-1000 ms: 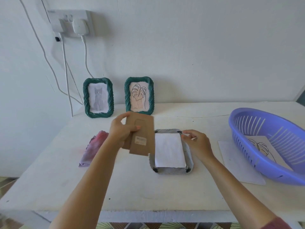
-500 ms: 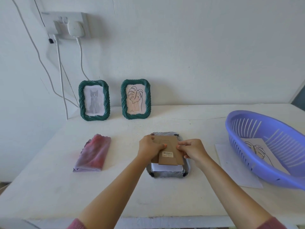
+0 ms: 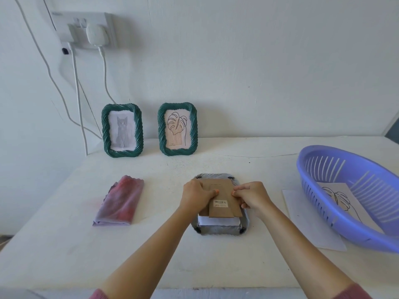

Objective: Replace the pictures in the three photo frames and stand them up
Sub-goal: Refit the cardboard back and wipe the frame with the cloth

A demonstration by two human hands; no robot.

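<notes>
Frame (image 3: 220, 231) lies face down at the table's (image 3: 64, 244) centre, toward the front edge, brown backing (image 3: 223, 207) on top. Left hand (image 3: 196, 196) grips the backing's left side, thumb pressed on top; right hand (image 3: 251, 196) pinches its right side.

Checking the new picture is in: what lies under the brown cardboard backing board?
Beneath the brown cardboard backing board, the near edge of a white paper sheet shows, inside the face-down grey frame. The rest is covered by board, left hand and right hand.
</notes>
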